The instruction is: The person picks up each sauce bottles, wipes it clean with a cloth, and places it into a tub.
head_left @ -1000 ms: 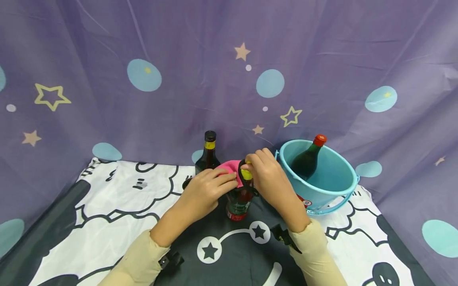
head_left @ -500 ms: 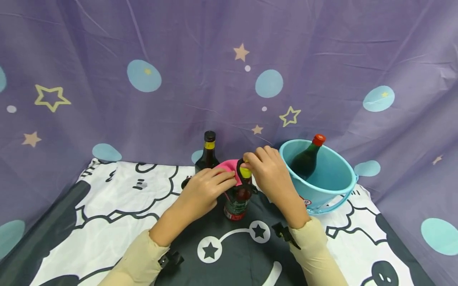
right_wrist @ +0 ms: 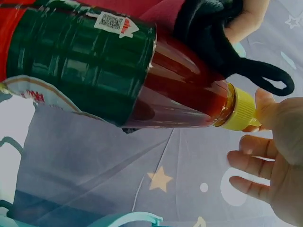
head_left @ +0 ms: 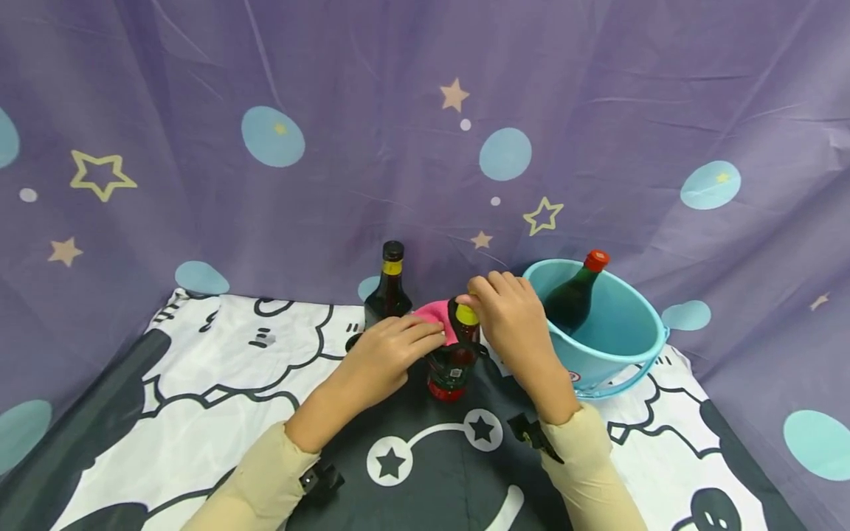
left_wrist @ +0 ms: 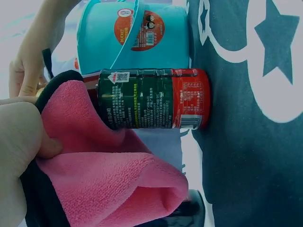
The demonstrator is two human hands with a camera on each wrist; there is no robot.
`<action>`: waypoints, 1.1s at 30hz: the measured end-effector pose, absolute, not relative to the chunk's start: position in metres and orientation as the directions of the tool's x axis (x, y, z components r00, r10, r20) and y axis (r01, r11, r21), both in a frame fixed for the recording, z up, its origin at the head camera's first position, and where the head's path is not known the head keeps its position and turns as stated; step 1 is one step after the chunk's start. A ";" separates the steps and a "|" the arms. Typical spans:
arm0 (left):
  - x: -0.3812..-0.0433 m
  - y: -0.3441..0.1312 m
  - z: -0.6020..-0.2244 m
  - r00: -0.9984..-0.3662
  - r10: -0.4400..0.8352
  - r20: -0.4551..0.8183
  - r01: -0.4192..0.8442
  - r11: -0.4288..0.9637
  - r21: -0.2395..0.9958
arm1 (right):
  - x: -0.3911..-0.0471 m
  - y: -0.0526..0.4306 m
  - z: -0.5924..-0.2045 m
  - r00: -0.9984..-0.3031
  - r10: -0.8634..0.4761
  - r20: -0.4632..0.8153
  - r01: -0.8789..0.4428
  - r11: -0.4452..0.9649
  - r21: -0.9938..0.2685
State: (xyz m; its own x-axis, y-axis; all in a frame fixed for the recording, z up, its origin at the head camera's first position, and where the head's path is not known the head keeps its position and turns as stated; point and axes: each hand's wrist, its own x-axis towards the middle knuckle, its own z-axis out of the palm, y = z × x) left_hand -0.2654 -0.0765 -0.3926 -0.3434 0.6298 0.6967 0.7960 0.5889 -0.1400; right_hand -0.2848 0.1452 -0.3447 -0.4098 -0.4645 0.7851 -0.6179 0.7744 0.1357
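Note:
A sauce bottle [head_left: 448, 376] with red contents, a green and red label and a yellow cap [right_wrist: 242, 111] stands in front of me. My right hand [head_left: 513, 321] pinches the cap's narrow tip between thumb and index finger; its other fingers are spread apart in the right wrist view. On the bottle's left side, my left hand [head_left: 385, 352] grips a pink cloth [left_wrist: 109, 198] with black edging. This cloth lies against the bottle's neck and shoulder, and its black loop [right_wrist: 270, 75] sticks out near the cap.
Behind my left hand stands a dark bottle [head_left: 392, 295] with a black cap. To the right, a light blue bucket [head_left: 620, 324] holds a green bottle [head_left: 572, 299] with a red cap. A purple patterned curtain [head_left: 332, 147] hangs behind the cloth-covered table [head_left: 219, 354].
The sauce bottle has shifted slightly right and turned, so a square code on its label now faces me. Both hands keep their hold; the right hand has moved a little right.

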 end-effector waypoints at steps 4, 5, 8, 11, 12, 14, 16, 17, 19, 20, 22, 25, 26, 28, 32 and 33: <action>-0.265 -0.076 -0.392 -0.378 0.541 0.751 0.779 0.624 -0.057 | -0.282 0.142 -0.344 -0.403 -0.468 0.786 -0.699 0.712 0.066; -0.264 -0.076 -0.391 -0.379 0.496 0.781 0.771 0.636 -0.031 | -0.281 0.140 -0.344 -0.403 -0.470 0.785 -0.713 0.699 0.053; -0.263 -0.075 -0.391 -0.359 0.354 0.863 0.759 0.649 0.050 | -0.279 0.136 -0.345 -0.405 -0.478 0.780 -0.750 0.661 0.016; -0.262 -0.074 -0.392 -0.313 0.297 0.902 0.784 0.617 0.069 | -0.278 0.132 -0.347 -0.406 -0.492 0.770 -0.772 0.635 -0.001; -0.262 -0.073 -0.392 -0.298 0.308 0.903 0.796 0.602 0.057 | -0.277 0.131 -0.347 -0.404 -0.497 0.768 -0.777 0.629 -0.001; -0.263 -0.073 -0.392 -0.272 0.349 0.897 0.818 0.575 0.024 | -0.277 0.130 -0.348 -0.396 -0.505 0.767 -0.780 0.626 0.009; -0.264 -0.073 -0.390 -0.243 0.392 0.887 0.835 0.550 -0.014 | -0.277 0.129 -0.348 -0.392 -0.508 0.767 -0.780 0.626 0.017; -0.265 -0.073 -0.390 -0.232 0.407 0.883 0.839 0.543 -0.030 | -0.277 0.129 -0.348 -0.392 -0.507 0.768 -0.778 0.628 0.017; -0.266 -0.074 -0.388 -0.211 0.419 0.883 0.841 0.538 -0.054 | -0.277 0.129 -0.347 -0.393 -0.504 0.769 -0.777 0.629 0.015; -0.267 -0.075 -0.387 -0.201 0.423 0.883 0.840 0.538 -0.066 | -0.276 0.128 -0.346 -0.396 -0.503 0.769 -0.777 0.629 0.012; -0.268 -0.076 -0.386 -0.188 0.433 0.882 0.840 0.536 -0.085 | -0.276 0.128 -0.345 -0.403 -0.499 0.767 -0.775 0.632 0.004; -0.269 -0.076 -0.386 -0.169 0.448 0.878 0.835 0.538 -0.114 | -0.275 0.129 -0.344 -0.410 -0.491 0.768 -0.770 0.638 -0.003; -0.269 -0.076 -0.386 -0.167 0.455 0.875 0.834 0.539 -0.121 | -0.275 0.129 -0.343 -0.411 -0.487 0.770 -0.769 0.640 -0.006; -0.269 -0.076 -0.386 -0.164 0.469 0.868 0.832 0.538 -0.134 | -0.275 0.129 -0.344 -0.415 -0.481 0.773 -0.767 0.642 -0.012; -0.268 -0.077 -0.387 -0.175 0.492 0.853 0.827 0.544 -0.144 | -0.274 0.130 -0.343 -0.436 -0.469 0.768 -0.763 0.646 -0.038; -0.268 -0.077 -0.387 -0.181 0.495 0.850 0.826 0.546 -0.142 | -0.274 0.130 -0.343 -0.441 -0.467 0.766 -0.761 0.647 -0.044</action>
